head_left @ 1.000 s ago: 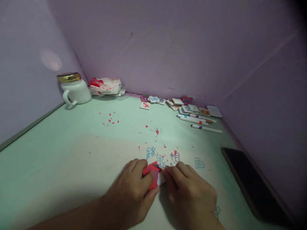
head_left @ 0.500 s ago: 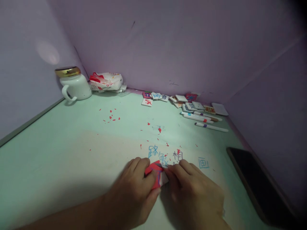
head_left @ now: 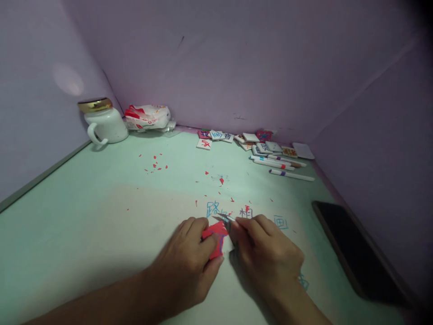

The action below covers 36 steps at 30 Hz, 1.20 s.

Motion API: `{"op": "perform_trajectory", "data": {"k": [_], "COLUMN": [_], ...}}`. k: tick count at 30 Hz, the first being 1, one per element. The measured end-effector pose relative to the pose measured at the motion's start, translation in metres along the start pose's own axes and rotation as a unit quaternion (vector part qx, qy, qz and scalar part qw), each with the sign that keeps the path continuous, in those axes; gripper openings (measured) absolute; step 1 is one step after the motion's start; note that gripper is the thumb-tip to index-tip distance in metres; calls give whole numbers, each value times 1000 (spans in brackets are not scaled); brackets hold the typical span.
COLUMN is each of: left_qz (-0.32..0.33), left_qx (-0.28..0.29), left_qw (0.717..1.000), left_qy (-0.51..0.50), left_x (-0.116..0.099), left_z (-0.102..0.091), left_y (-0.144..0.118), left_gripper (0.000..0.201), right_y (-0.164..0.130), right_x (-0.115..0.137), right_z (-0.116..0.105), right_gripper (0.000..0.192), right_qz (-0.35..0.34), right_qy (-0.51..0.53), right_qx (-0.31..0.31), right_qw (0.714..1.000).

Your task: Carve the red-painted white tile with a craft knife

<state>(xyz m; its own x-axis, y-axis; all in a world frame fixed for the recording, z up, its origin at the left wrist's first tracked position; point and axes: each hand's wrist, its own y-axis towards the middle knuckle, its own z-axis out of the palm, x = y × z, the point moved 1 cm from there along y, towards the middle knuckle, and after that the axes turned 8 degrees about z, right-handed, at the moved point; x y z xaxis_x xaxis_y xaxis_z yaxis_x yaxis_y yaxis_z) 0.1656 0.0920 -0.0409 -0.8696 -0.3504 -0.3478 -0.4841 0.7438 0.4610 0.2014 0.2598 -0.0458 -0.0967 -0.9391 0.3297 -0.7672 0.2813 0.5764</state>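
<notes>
Near the front centre, my left hand [head_left: 189,253] is closed on a small square tile [head_left: 216,237], pinching it between fingers and thumb. The tile has a red face with purple lines, and a pale patch shows at its right side. A slim craft knife [head_left: 230,218] sits in the pinched fingers of my right hand [head_left: 267,253]. Its pointed blade reaches left, just above the tile's far edge; whether it touches the tile I cannot tell. My fingers hide most of the knife's handle. Small red scraps [head_left: 221,181] lie scattered on the surface beyond my hands.
Blue and purple written characters [head_left: 212,209] mark the pale tabletop [head_left: 84,234]. A dark phone [head_left: 355,253] lies at right. Several markers [head_left: 291,175] and character tiles [head_left: 204,144] lie by the back wall. A gold-lidded white mug [head_left: 108,125] and a red-and-white packet [head_left: 149,117] stand back left.
My right hand has lifted the knife up and away from the tile's face, so its blade now shows. The left hand still holds the tile. The whole view has shifted slightly.
</notes>
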Motion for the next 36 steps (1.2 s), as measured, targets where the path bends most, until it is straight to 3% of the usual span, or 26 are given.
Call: {"op": "perform_trajectory", "data": {"k": [4, 11, 13, 16, 22, 26, 31, 36], "left_qz": [-2, -11, 2, 51, 152, 161, 201, 217], "left_qx": [3, 16, 34, 62, -5, 12, -72, -72], "left_qw": [1000, 1000, 999, 996, 973, 968, 955, 954], "left_qy": [0, -10, -15, 25, 174, 194, 205, 193], "left_x": [0, -2, -4, -10, -23, -25, -20, -19], "left_z": [-1, -4, -6, -7, -2, 4, 16, 17], "left_y": [0, 2, 4, 5, -7, -12, -12, -9], "left_gripper": [18, 14, 20, 10, 25, 25, 32, 31], "right_y": [-5, -5, -4, -3, 5, 14, 17, 6], "right_x": [-7, 5, 7, 7, 4, 5, 10, 13], "right_z": [-6, -8, -9, -10, -16, -21, -21, -16], "right_gripper": [23, 28, 27, 27, 27, 30, 32, 31], "right_qz": [42, 17, 12, 3, -58, -101, -75, -32], "right_qy": [51, 60, 56, 54, 74, 59, 20, 3], "right_qx": [39, 83, 80, 80, 99, 124, 139, 128], "right_qw": [997, 995, 995, 995, 991, 985, 987, 991]}}
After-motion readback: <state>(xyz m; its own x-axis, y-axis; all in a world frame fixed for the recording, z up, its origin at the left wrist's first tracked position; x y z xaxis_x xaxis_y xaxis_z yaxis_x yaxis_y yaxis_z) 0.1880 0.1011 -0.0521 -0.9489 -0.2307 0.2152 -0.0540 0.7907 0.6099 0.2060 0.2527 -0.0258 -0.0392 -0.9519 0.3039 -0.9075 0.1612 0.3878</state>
